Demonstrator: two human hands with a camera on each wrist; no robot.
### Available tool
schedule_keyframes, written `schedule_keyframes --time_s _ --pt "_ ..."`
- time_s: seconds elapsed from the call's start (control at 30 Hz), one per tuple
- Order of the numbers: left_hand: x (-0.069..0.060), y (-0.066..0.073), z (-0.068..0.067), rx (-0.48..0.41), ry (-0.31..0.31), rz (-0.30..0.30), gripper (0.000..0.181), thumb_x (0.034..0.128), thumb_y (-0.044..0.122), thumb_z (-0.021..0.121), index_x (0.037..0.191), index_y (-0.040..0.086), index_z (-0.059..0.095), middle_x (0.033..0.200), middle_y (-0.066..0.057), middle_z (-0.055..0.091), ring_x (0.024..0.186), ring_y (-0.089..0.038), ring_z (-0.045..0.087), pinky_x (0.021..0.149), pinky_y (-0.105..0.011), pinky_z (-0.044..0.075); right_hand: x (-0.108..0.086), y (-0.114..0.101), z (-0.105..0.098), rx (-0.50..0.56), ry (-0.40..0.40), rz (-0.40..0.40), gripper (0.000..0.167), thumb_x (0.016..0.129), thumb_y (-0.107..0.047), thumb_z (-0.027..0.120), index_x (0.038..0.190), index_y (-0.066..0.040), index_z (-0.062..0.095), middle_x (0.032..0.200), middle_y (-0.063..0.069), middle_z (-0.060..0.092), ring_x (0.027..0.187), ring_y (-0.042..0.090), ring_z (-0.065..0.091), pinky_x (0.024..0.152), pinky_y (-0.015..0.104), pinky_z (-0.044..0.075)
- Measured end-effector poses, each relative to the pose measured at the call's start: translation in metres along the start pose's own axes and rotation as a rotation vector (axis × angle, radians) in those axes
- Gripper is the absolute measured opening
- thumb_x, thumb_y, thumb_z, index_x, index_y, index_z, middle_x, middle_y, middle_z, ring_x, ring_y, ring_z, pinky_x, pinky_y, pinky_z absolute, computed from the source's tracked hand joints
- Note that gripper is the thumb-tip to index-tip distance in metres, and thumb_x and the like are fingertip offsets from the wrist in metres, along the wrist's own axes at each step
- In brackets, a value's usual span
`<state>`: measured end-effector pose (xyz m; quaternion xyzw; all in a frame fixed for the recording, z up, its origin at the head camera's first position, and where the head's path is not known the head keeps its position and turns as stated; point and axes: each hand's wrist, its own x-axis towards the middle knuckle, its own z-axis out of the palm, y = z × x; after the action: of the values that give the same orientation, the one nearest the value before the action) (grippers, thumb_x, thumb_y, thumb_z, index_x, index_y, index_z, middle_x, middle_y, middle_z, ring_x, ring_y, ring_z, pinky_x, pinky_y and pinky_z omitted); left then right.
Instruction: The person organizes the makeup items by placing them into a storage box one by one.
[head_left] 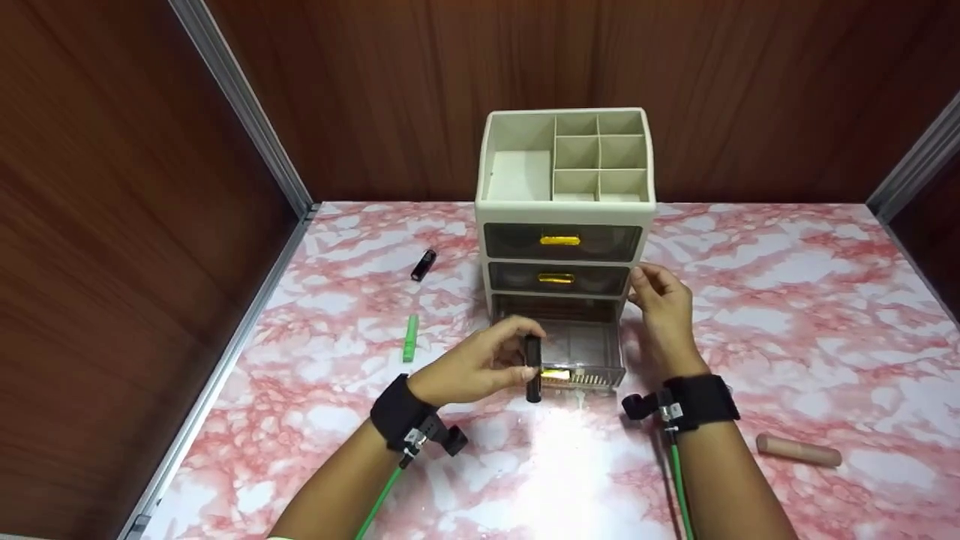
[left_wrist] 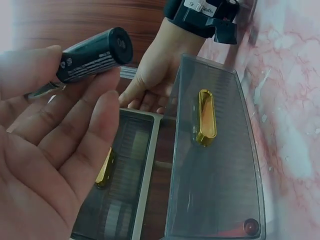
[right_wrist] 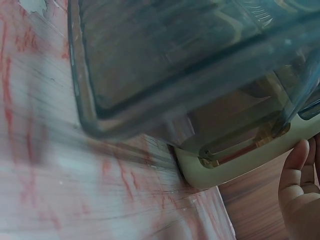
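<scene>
My left hand (head_left: 487, 364) pinches a dark cylinder (head_left: 533, 367) between thumb and fingers, in front of the pulled-out bottom drawer (head_left: 581, 341) of a cream drawer unit (head_left: 566, 212). Pale print shows on the cylinder (left_wrist: 95, 56) in the left wrist view. My right hand (head_left: 666, 307) touches the unit's right side near the middle drawer, its fingers slightly bent. The right wrist view shows its fingertips against the cream frame (right_wrist: 215, 172). Through the bottom drawer's clear front (left_wrist: 215, 175), a small dark red round end (left_wrist: 251, 226) shows low down.
Left of the unit, a black cylinder (head_left: 424, 265) and a green stick (head_left: 410, 338) lie on the marbled table (head_left: 322, 420). A tan cylinder (head_left: 799, 450) lies beyond my right forearm. The unit's top has several compartments. Wood-patterned walls (head_left: 390, 97) stand behind and left.
</scene>
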<state>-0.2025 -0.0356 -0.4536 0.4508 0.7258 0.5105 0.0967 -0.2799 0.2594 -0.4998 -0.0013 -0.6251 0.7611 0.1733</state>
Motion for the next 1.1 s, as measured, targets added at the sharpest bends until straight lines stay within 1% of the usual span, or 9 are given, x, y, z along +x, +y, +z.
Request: schedule_keyframes --time_s 0.2,0.37,0.47,0.57,0.63,0.77,0.87,1.03,1.1 --pt "0.001 0.002 -0.003 -0.07 -0.019 -0.044 0.039 0.1004 0.01 0.054 0.134 0.016 0.037 0.097 -0.005 0.06 0.088 -0.014 0.061 0.072 -0.029 0.051 0.001 -0.001 0.001 0.005 -0.018 0.022 0.021 0.094 -0.019 0.066 0.108 -0.003 0.066 0.099 0.005 0.065 0.089 0.018 0.058 0.081 0.03 0.051" --pt "0.006 0.002 -0.006 -0.092 0.013 -0.099 0.039 0.1011 0.009 0.052 0.136 0.015 0.036 0.097 -0.006 0.061 0.083 -0.017 0.059 0.065 -0.027 0.046 0.002 -0.001 0.0 0.02 -0.024 0.039 0.018 0.094 -0.015 0.065 0.107 -0.003 0.067 0.097 0.004 0.065 0.09 0.017 0.058 0.082 0.03 0.052" --pt "0.011 0.004 -0.009 -0.242 0.1 -0.193 0.041 0.0997 0.009 0.055 0.137 0.01 0.038 0.095 -0.008 0.06 0.082 -0.019 0.062 0.071 -0.032 0.052 0.003 0.0 0.0 0.018 -0.023 0.034 0.02 0.094 -0.017 0.065 0.108 -0.003 0.066 0.099 0.005 0.065 0.091 0.018 0.059 0.082 0.031 0.052" --pt "0.017 0.005 -0.011 -0.423 0.237 -0.271 0.047 0.0981 0.009 0.056 0.14 0.003 0.037 0.091 -0.008 0.058 0.079 -0.02 0.062 0.075 -0.039 0.055 0.003 -0.001 0.0 0.01 -0.023 0.035 0.025 0.093 -0.022 0.067 0.109 -0.003 0.066 0.102 0.007 0.064 0.092 0.02 0.059 0.084 0.032 0.051" --pt "0.02 0.005 -0.013 -0.471 0.312 -0.298 0.05 0.0979 0.008 0.055 0.143 0.0 0.035 0.087 -0.006 0.055 0.075 -0.018 0.06 0.073 -0.039 0.055 0.002 -0.002 0.0 0.014 -0.021 0.048 0.029 0.091 -0.025 0.068 0.11 -0.003 0.066 0.104 0.008 0.064 0.092 0.02 0.058 0.086 0.033 0.049" --pt "0.023 0.002 -0.014 -0.418 0.366 -0.346 0.053 0.0985 0.007 0.055 0.146 -0.003 0.034 0.079 -0.001 0.049 0.072 -0.014 0.056 0.067 -0.032 0.055 0.0 -0.003 0.0 0.015 -0.021 0.072 0.032 0.09 -0.028 0.069 0.112 -0.005 0.065 0.106 0.008 0.063 0.092 0.021 0.058 0.087 0.034 0.048" --pt "0.023 -0.002 -0.014 -0.428 0.36 -0.377 0.054 0.0982 0.01 0.058 0.145 -0.003 0.035 0.077 -0.001 0.045 0.068 -0.013 0.054 0.065 -0.031 0.055 0.0 -0.001 0.0 -0.005 -0.017 0.053 0.031 0.091 -0.027 0.069 0.111 -0.004 0.065 0.105 0.008 0.064 0.091 0.02 0.058 0.085 0.033 0.05" --pt "0.025 -0.005 -0.013 -0.455 0.341 -0.402 0.056 0.0977 0.014 0.06 0.145 -0.002 0.035 0.079 -0.003 0.049 0.061 -0.016 0.057 0.062 -0.033 0.056 0.0 0.002 -0.001 -0.006 -0.002 0.006 0.027 0.091 -0.024 0.069 0.107 -0.002 0.067 0.098 0.008 0.064 0.089 0.02 0.058 0.081 0.031 0.052" --pt "0.027 -0.007 -0.012 -0.371 0.332 -0.402 0.055 0.0972 0.015 0.061 0.145 0.0 0.037 0.079 -0.003 0.052 0.062 -0.018 0.058 0.061 -0.033 0.054 0.0 0.002 -0.001 0.001 -0.002 0.009 0.027 0.091 -0.024 0.07 0.107 -0.002 0.067 0.098 0.008 0.064 0.089 0.02 0.058 0.081 0.031 0.052"
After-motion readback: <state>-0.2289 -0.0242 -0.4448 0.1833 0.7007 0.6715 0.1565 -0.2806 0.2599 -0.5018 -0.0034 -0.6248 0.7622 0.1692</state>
